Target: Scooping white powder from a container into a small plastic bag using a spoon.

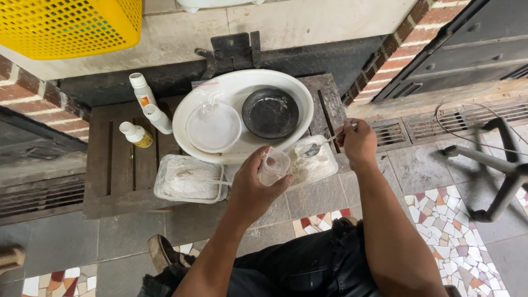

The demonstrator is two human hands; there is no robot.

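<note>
Holding a clear cup (274, 166) in left hand (254, 190), spoon (314, 148) in right hand (358, 144)

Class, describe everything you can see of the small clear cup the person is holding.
The cup is small, clear and looks like thin plastic, with a round open rim. The left hand grips it from the side, fingers wrapped around its wall, holding it roughly upright above the floor beside the tub of white powder. It looks empty or nearly so; any contents are too faint to tell. The spoon in the right hand sits just to its right, over the tub, apparently not touching the cup.
</note>
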